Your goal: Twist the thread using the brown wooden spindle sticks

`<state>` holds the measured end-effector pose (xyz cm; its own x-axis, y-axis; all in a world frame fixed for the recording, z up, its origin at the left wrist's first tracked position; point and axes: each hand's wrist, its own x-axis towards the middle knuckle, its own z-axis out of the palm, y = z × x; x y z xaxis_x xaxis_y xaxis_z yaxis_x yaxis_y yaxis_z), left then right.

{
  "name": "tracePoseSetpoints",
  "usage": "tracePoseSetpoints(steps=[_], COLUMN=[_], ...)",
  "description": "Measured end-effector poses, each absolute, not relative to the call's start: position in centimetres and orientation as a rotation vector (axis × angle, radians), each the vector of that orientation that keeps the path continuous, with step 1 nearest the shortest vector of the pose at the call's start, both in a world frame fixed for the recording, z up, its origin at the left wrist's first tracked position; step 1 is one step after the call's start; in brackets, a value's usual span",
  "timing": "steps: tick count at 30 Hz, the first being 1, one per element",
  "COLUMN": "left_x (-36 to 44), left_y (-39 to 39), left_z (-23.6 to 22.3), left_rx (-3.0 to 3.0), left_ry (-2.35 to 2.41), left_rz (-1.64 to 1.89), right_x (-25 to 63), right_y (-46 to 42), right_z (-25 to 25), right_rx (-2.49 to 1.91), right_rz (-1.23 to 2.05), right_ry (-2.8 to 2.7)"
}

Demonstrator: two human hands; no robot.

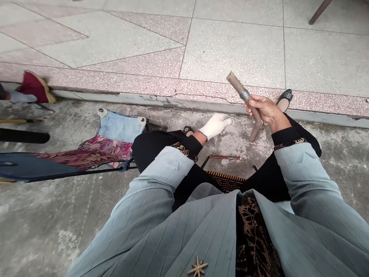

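My right hand, bare, grips a crooked wooden stick near its middle. The stick slants up and to the left, with a short bent stub at its lower end. Grey wire is wound round it just above my fingers, and its top end looks cut flat. My left hand, in a white knitted glove, is held in front of my left knee, apart from the stick. Its fingers are curled together; whether anything is inside them is hidden. A thin reddish-brown stick lies low between my knees.
A woven seat edge shows beneath me. On my left stands a folding chair with blue and floral fabric. A raised tiled step with a cracked edge runs across ahead. Another person's red shoe is at far left.
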<state>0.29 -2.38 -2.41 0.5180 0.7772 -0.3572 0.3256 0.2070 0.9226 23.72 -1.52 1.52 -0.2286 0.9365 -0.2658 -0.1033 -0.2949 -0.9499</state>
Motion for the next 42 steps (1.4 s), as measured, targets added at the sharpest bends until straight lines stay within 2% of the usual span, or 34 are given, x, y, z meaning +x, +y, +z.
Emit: tracePoseSetpoints(steps=[5,10,16,20,26,29,36,42], left_x=[0.4,0.3,0.3,-0.2,-1.3,-1.4,-0.8,-0.3], left_y=[-2.6,-2.5,-3.2,-2.6,-0.3,0.3,-1.0,-2.1], left_z=[-1.4,-0.9,-0.2,0.2,-0.6,-0.8,-2.1,-2.0], left_rx=[1.874,2.331,2.54,2.558,2.329,2.086,1.381,1.28], left_ry=[0.976,1.082,1.107,1.178,1.199,1.064,0.725,0.664], left_rz=[0.311,0.091,-0.023,0.006,0.153,0.23,0.427,0.457], right_x=[23.7,22.6,21.3,21.4,22.6,23.3,24.0,23.9], right_y=[-0.5,-1.0,-1.8,-1.9,-1.9,-1.9,-2.1,-1.2], right_z=[-0.5,-0.2,0.9,0.6,1.2,2.0,2.8,0.6], right_rx=[-1.598,-1.989,-2.1,-2.008,-1.468,-1.286,-1.267,-1.306], right_rz=[1.279,0.795,0.561,0.7,1.456,1.664,1.655,1.524], right_ry=[-1.255,-1.851,-2.394,-2.629,-2.574,-2.378,-1.829,-1.313])
